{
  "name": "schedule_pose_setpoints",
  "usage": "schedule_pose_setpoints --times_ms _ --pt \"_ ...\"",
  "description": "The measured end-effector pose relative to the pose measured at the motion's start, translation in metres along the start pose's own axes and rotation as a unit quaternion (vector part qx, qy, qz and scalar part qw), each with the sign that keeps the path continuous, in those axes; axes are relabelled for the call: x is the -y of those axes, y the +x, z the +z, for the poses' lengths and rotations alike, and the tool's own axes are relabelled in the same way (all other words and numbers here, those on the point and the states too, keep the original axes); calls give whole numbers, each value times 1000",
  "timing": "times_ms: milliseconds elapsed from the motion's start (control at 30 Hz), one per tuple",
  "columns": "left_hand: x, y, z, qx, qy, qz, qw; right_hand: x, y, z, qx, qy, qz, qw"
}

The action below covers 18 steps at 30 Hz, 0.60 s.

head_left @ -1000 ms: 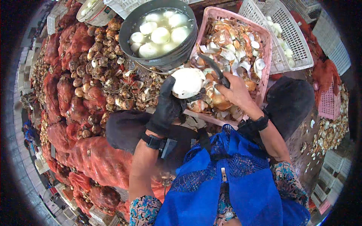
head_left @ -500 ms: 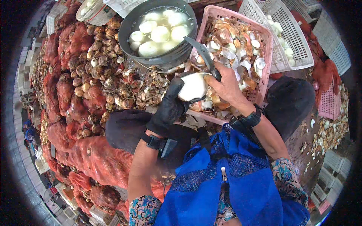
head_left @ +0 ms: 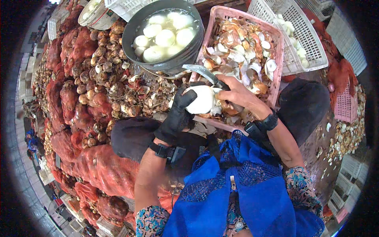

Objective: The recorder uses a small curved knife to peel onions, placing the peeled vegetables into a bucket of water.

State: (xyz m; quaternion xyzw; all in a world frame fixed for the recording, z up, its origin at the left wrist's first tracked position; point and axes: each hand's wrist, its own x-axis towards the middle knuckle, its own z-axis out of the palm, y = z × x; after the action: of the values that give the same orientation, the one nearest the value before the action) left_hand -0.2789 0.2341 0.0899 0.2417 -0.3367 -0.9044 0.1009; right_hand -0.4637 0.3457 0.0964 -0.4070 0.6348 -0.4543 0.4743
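My left hand (head_left: 179, 108), in a black glove, is wrapped round a large peeled white onion (head_left: 200, 100). In my bare right hand (head_left: 239, 94) is a knife (head_left: 205, 74) with a dark handle and a curved grey blade that points left, above the onion. The right fingertips come close to the onion's right side; whether they touch it I cannot tell. Both hands are over the near left edge of a pink plastic crate (head_left: 278, 59) heaped with brown and white onion peelings (head_left: 237, 51). Just beyond stands a dark tub (head_left: 166, 65) of water with several peeled onions (head_left: 165, 38) in it.
Unpeeled onions (head_left: 108, 59) lie loose on the left, beside red mesh sacks (head_left: 104, 168) of onions. White crates (head_left: 312, 39) stand at the far right, one with peeled onions in it. Peel scraps (head_left: 347, 138) litter the ground at right. A white bucket (head_left: 103, 17) stands far left.
The knife has tilted lower, its blade now lying flatter and further left across the top of the onion. The onion has turned and moved slightly down in my left hand.
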Motion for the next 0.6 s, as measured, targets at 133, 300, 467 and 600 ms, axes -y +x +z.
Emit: schedule_pose_setpoints --times_ms 133,300,467,600 --pt "8 -3 -10 -12 26 -1 1000 23 -6 5 50 47 97 993" --pt "9 -3 -8 -19 18 -13 1000 -4 -2 13 -8 -62 35 997" --pt "13 0 -13 -31 -9 -12 999 -7 4 14 -16 -51 38 998" --pt "11 0 -10 -31 -5 11 999 1 0 8 38 131 102 985"
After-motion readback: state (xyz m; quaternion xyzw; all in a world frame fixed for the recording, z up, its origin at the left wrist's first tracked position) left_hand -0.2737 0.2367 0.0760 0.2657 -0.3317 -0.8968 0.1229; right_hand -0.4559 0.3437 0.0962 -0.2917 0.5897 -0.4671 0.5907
